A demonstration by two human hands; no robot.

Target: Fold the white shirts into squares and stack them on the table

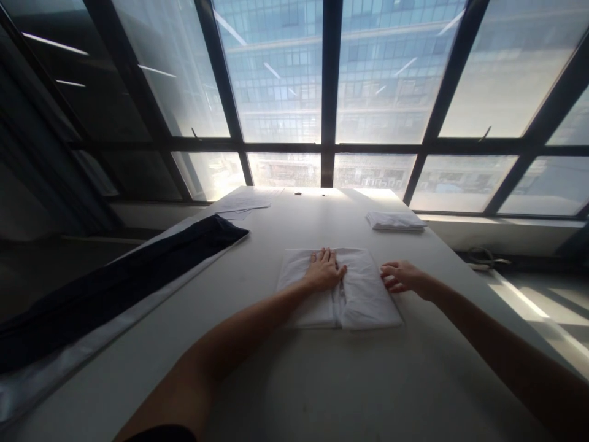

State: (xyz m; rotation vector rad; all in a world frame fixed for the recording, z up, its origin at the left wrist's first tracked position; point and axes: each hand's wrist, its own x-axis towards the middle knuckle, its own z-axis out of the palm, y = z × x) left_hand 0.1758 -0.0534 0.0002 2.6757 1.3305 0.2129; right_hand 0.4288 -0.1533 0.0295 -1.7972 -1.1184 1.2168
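A white cloth, folded into a flat rectangle with a seam down its middle, lies in front of me. It may be a garment, but its kind does not show clearly. My left hand rests flat on it near the middle seam, fingers spread and pointing away from me. At the cloth's right edge is my right hand, its fingers loosely curved and apart. Whether those fingertips touch the edge I cannot tell. Nothing shows in the grasp of either hand.
The white table reaches to large windows. A small folded white stack lies at the back right. Dark navy fabric over white material stretches along the left. Papers lie at the back left. A coiled cable is beyond the right edge.
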